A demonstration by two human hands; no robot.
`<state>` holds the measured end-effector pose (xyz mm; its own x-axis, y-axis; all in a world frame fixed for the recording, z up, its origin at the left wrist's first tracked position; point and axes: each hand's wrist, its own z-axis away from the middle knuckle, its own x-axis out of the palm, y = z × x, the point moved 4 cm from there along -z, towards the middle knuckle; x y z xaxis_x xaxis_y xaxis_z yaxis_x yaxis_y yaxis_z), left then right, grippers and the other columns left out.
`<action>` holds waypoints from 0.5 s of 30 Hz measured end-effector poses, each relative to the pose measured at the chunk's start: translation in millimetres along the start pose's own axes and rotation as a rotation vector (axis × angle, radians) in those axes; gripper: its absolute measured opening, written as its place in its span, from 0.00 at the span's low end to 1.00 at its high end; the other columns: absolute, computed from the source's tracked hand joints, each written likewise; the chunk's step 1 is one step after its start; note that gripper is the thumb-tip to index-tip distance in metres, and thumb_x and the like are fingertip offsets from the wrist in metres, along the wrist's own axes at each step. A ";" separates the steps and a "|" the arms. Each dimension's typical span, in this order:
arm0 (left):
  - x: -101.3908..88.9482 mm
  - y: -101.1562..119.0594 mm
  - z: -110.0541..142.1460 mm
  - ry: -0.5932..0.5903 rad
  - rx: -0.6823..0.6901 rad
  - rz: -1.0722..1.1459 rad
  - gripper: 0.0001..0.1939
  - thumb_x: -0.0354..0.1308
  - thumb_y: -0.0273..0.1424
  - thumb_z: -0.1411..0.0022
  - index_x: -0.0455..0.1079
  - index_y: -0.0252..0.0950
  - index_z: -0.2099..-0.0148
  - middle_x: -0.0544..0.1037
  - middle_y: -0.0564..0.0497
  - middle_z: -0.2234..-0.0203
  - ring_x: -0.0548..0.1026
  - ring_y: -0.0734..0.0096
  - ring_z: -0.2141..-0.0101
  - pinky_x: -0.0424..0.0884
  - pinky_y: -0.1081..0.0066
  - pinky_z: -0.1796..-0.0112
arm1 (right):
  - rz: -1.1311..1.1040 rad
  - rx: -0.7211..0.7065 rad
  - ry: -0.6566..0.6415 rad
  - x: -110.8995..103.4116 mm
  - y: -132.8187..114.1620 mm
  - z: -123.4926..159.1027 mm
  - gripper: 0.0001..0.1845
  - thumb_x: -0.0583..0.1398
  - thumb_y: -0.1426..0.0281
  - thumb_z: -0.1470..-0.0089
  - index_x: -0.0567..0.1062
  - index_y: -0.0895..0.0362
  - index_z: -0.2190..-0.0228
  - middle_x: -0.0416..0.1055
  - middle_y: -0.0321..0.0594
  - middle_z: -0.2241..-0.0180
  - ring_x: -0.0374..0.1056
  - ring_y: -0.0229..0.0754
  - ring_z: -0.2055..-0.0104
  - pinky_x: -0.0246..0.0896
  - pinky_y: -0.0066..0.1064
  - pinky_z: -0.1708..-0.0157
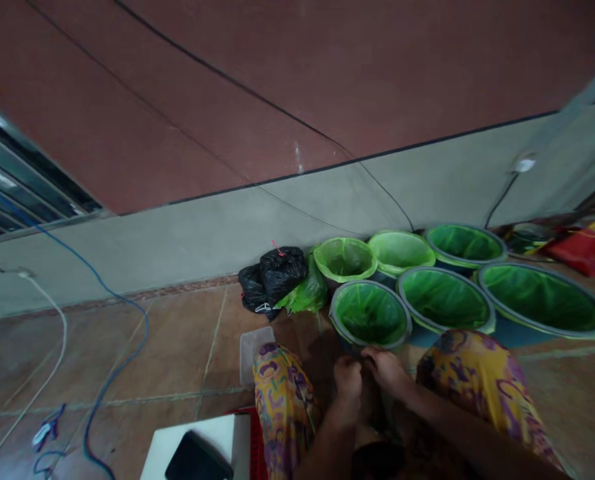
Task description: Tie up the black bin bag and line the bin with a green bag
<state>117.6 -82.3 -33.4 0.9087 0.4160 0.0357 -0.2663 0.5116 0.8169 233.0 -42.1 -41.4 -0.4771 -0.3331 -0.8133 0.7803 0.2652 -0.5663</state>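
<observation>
My left hand (348, 377) and my right hand (387, 370) meet close together between my knees, just in front of the nearest green-lined bucket (370, 313). Both hands have curled, closed fingers and seem to pinch something small between them; I cannot make out what it is. My knees in yellow and purple patterned cloth (283, 393) frame the hands on both sides. Several more buckets lined with green plastic bags (444, 299) stand in two rows behind the near one.
Black plastic bags (273, 275) and a loose green bag (304, 293) lie against the grey wall. A clear plastic lid (254, 350) rests on the tiled floor. A white box with a black device (197, 457) sits at bottom left. Blue and white cables (112, 333) trail left.
</observation>
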 end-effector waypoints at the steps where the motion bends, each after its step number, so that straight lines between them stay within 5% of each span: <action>1: -3.0 3.9 12.1 0.023 0.022 -0.037 0.02 0.61 0.26 0.54 0.72 0.36 0.73 0.76 0.49 0.77 0.76 0.63 0.69 0.69 0.68 0.66 | -0.002 0.007 -0.004 -0.5 2.8 1.2 0.15 0.52 0.75 0.47 0.79 0.56 0.65 0.78 0.45 0.63 0.74 0.46 0.59 0.64 0.34 0.57; 4: -17.9 26.7 64.5 -0.144 0.098 -0.024 0.09 0.64 0.31 0.50 0.76 0.35 0.64 0.78 0.49 0.75 0.76 0.66 0.72 0.69 0.69 0.67 | -0.080 0.012 0.016 -3.5 9.2 4.5 0.13 0.53 0.70 0.49 0.79 0.55 0.69 0.80 0.44 0.65 0.75 0.47 0.61 0.66 0.34 0.59; 7: -67.3 60.3 120.6 -0.225 0.231 0.145 0.15 0.63 0.39 0.45 0.76 0.35 0.58 0.81 0.46 0.67 0.77 0.68 0.69 0.71 0.69 0.64 | -0.219 0.051 0.155 -16.6 -1.5 2.3 0.16 0.54 0.62 0.48 0.79 0.55 0.65 0.81 0.45 0.63 0.76 0.49 0.61 0.69 0.37 0.60; 9: -124.1 74.3 145.9 -0.065 0.362 0.159 0.16 0.63 0.39 0.44 0.76 0.36 0.56 0.80 0.46 0.63 0.76 0.66 0.63 0.71 0.69 0.59 | -0.277 0.070 0.231 -28.2 -31.0 -0.6 0.20 0.54 0.57 0.47 0.79 0.55 0.63 0.81 0.45 0.65 0.76 0.49 0.65 0.69 0.38 0.64; 11: -193.6 68.9 160.5 0.273 0.407 0.205 0.15 0.65 0.38 0.47 0.75 0.35 0.59 0.80 0.47 0.65 0.76 0.66 0.62 0.70 0.68 0.57 | -0.339 -0.019 0.229 -36.7 -83.4 -0.5 0.20 0.55 0.56 0.46 0.79 0.55 0.61 0.81 0.44 0.65 0.76 0.48 0.66 0.70 0.37 0.63; 13: -258.6 44.3 169.2 0.605 0.338 0.283 0.17 0.67 0.37 0.54 0.73 0.34 0.62 0.78 0.49 0.70 0.75 0.66 0.67 0.70 0.67 0.61 | -0.394 -0.211 0.121 -35.2 -150.8 6.6 0.18 0.55 0.57 0.44 0.78 0.53 0.60 0.80 0.42 0.59 0.76 0.47 0.59 0.69 0.36 0.57; 15: -305.3 14.8 175.4 0.800 0.292 0.328 0.20 0.67 0.36 0.57 0.72 0.34 0.60 0.77 0.50 0.69 0.75 0.66 0.66 0.70 0.67 0.60 | -0.405 -0.376 -0.051 -17.5 -215.6 19.9 0.17 0.53 0.59 0.41 0.78 0.53 0.60 0.80 0.42 0.58 0.75 0.46 0.55 0.67 0.35 0.54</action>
<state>-107.4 -333.7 68.8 0.2783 0.9601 -0.0288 -0.2813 0.1102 0.9533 81.1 -111.4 97.6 -0.6817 -0.5161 -0.5186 0.3362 0.4085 -0.8486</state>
